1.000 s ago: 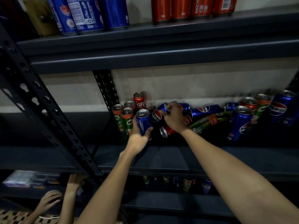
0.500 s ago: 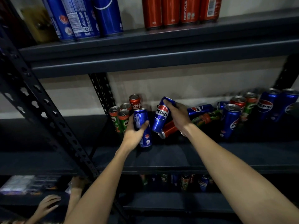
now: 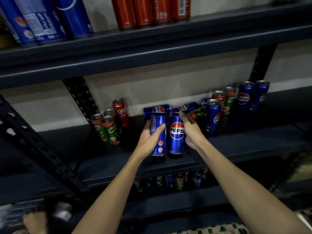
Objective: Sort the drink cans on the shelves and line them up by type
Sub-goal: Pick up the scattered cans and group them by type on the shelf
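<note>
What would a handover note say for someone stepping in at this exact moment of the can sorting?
Left hand: grips an upright blue Pepsi can on the middle shelf.
Right hand: grips a second upright Pepsi can, side by side with the first.
Done: top shelf has a blue row and a red row; Milo cans stand grouped at left with one Coca-Cola can.
Left: several cans lying on their sides behind the hands, and a mixed upright cluster at right, need sorting. More cans show dimly on the shelf below.
</note>
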